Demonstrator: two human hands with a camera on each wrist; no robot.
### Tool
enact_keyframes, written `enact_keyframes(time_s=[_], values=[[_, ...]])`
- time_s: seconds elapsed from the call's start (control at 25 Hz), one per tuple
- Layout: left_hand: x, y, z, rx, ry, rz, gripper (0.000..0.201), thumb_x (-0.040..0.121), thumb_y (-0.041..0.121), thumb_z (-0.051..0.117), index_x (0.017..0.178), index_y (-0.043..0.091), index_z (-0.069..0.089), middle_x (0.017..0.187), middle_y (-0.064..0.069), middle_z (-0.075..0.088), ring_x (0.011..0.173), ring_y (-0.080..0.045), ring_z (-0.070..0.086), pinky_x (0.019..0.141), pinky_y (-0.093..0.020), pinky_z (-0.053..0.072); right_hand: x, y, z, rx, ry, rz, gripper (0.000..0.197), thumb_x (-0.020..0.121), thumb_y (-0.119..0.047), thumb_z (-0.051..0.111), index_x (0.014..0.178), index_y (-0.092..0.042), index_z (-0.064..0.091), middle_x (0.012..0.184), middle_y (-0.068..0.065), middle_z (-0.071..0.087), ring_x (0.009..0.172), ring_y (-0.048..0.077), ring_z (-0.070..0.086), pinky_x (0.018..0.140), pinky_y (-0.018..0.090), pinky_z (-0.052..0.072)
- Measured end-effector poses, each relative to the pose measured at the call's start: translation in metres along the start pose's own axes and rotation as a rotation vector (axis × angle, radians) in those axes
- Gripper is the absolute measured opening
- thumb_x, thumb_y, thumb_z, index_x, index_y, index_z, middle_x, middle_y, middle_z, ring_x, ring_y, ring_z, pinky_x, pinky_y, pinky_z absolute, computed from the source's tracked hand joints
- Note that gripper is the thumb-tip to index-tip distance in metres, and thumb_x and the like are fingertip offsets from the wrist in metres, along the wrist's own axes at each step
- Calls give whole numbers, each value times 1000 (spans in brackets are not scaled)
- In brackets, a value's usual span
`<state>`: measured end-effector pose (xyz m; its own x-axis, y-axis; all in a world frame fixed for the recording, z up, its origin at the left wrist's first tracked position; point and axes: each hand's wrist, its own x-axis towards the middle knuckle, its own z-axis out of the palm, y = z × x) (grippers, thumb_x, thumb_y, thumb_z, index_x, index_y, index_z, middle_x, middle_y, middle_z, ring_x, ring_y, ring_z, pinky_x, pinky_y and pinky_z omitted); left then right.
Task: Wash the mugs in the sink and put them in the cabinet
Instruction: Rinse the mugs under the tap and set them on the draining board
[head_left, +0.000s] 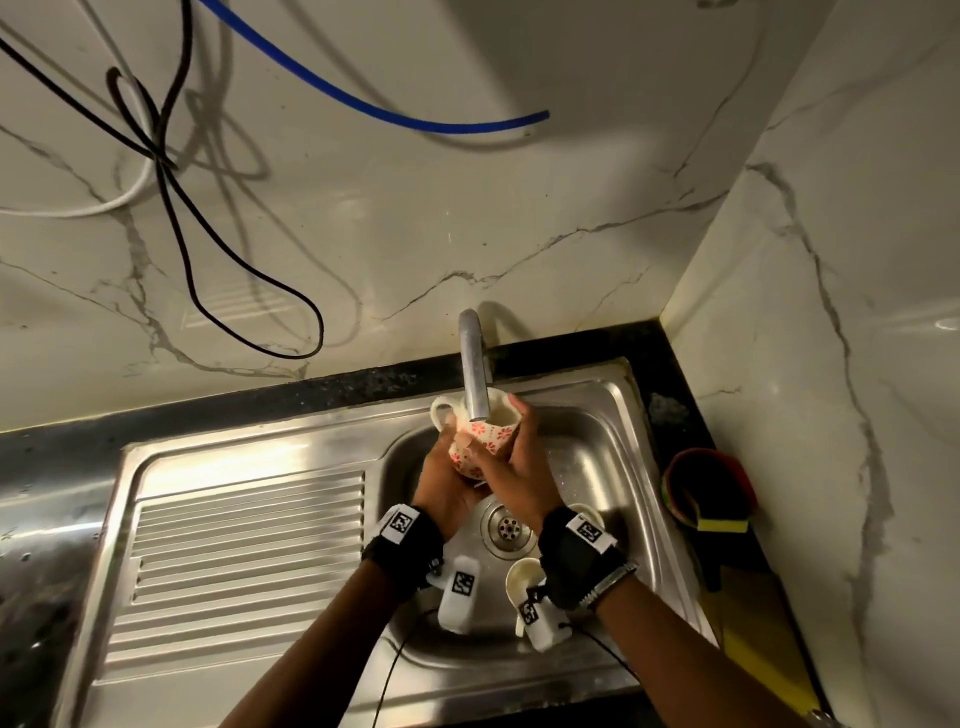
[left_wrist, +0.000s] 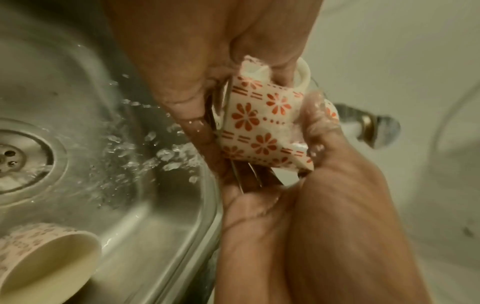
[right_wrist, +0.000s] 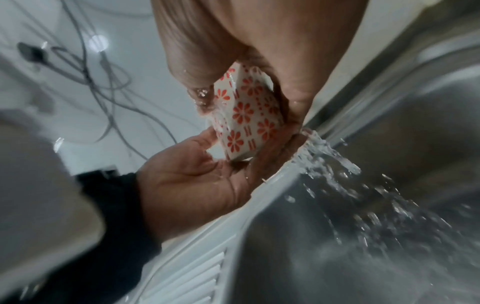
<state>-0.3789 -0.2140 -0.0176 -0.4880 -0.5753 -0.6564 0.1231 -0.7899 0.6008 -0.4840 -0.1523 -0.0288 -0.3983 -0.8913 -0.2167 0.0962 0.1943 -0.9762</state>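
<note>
A white mug with red flowers (head_left: 480, 436) (left_wrist: 257, 127) (right_wrist: 246, 115) is held tilted under the steel tap (head_left: 475, 374), its handle to the left, and water runs over it. My left hand (head_left: 445, 460) (left_wrist: 311, 160) cups it from below, thumb on its wall. My right hand (head_left: 517, 447) (right_wrist: 272, 82) wraps its right side. Water (right_wrist: 324, 152) spills off into the sink basin (head_left: 597, 457). A second mug (head_left: 522, 577) (left_wrist: 39, 257) lies on its side in the basin by my right wrist. A third mug (head_left: 589, 512) shows behind that wrist.
The drain (head_left: 508, 527) lies between my wrists. A ribbed drainboard (head_left: 249, 561) is to the left. On the dark counter at right sit a red scrubber holder (head_left: 711, 483) and a yellow sponge (head_left: 722, 525). Black, white and blue cables (head_left: 176, 171) hang on the marble wall.
</note>
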Motion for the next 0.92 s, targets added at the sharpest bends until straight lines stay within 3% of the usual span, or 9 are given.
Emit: enact_keyframes(time_s=[0.12,0.2,0.32,0.44,0.56,0.64,0.72,0.84,0.92], values=[[10,13,-13,-89,-38,50,73,95,65,53,142,9,55,136,-22,60,123,-37,60,106,-50,48,-1,3,-2,-421,-114,-128,43,102,-47,59,140,-36,42,158,6,41,145,27,45,115,46,44],[19,23,-19,-100,-12,32,80,88,60,67,145,6,50,127,-20,64,108,-31,66,93,-45,56,-4,5,-4,-863,-52,-255,35,106,-51,44,136,-35,51,168,8,21,155,32,19,118,51,22],[26,19,-19,-8,30,-10,84,82,65,71,141,6,55,131,-23,63,113,-34,65,102,-50,52,-6,3,0,-888,-68,-338,35,110,-39,42,141,-26,50,153,10,48,142,28,42,120,57,30],[28,10,-16,104,40,-19,78,86,74,57,134,12,61,128,-21,67,120,-35,64,108,-53,47,2,-4,6,-468,-173,12,44,111,-45,38,149,-24,38,138,16,63,129,32,59,111,55,47],[30,6,-21,85,35,-33,81,86,77,52,134,13,62,129,-20,67,122,-33,63,110,-54,44,7,-17,4,-392,-157,136,45,112,-38,37,152,-16,36,130,19,67,117,34,68,97,47,58],[30,4,-25,38,64,-35,78,87,72,57,134,11,62,128,-20,67,121,-34,64,110,-52,45,5,-24,10,-439,-170,109,42,113,-34,38,149,-11,40,121,21,70,105,34,72,89,47,60],[30,9,-26,20,91,-39,72,90,68,56,130,8,65,117,-19,72,109,-32,70,96,-46,54,1,-27,16,-606,-263,8,44,112,-33,38,149,-8,39,113,23,72,93,37,73,76,45,60],[32,19,-26,37,63,-79,65,92,66,54,114,7,71,88,-14,74,77,-24,73,68,-32,59,2,-28,5,-909,-446,-213,48,111,-29,40,152,-6,30,98,20,74,69,34,69,54,35,46],[34,20,-29,43,49,-85,70,91,71,51,112,7,71,89,-15,74,75,-22,73,64,-30,59,9,-32,-5,-1018,-442,-254,43,110,-29,40,147,-8,35,94,17,74,59,27,63,49,28,39]])
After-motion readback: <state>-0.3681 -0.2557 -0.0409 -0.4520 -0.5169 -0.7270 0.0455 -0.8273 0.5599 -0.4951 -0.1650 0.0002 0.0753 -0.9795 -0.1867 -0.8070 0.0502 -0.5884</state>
